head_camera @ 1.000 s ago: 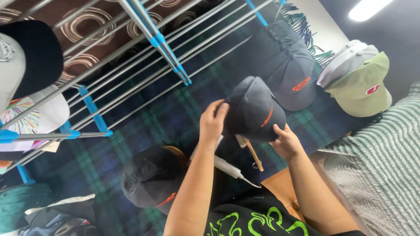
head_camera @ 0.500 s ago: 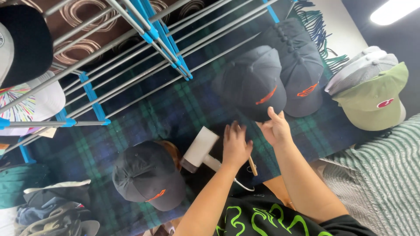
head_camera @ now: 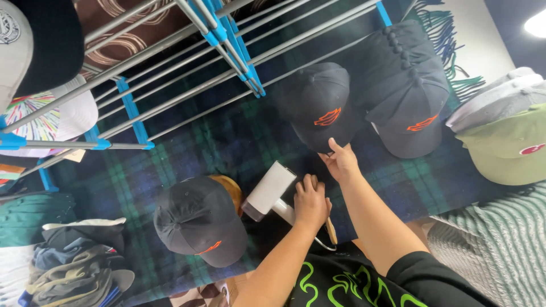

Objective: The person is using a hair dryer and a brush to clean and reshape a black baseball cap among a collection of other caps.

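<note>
Caps are lying spread over a dark green-and-blue plaid blanket [head_camera: 187, 153], which is covering the tabletop beneath a drying rack [head_camera: 187, 51] of grey rods and blue joints. Largest among the headwear, a dark navy cap [head_camera: 406, 99] with an orange emblem is resting at upper right, just beside an olive-green cap [head_camera: 509, 150] that is lying at the right edge. A second navy cap [head_camera: 318, 105] with an orange emblem is sitting in the middle of the blanket, its brim pointing toward the person. A black cap [head_camera: 199, 219] with an orange mark is lying at lower left, near a heap of folded clothes [head_camera: 74, 261]. A white handheld steamer [head_camera: 270, 190] is lying between the black cap and the person's arms, its head pointing up and left.

The right hand [head_camera: 341, 162] is reaching out to the middle navy cap, its fingertips pinching the brim's edge. The left hand [head_camera: 311, 199] is resting palm down over the steamer's handle, fingers curled loosely on it; whether this grip is fully pressed together cannot be told. A wooden-handled brush [head_camera: 330, 227] is lying just beside the left hand, mostly hidden under it.
</note>
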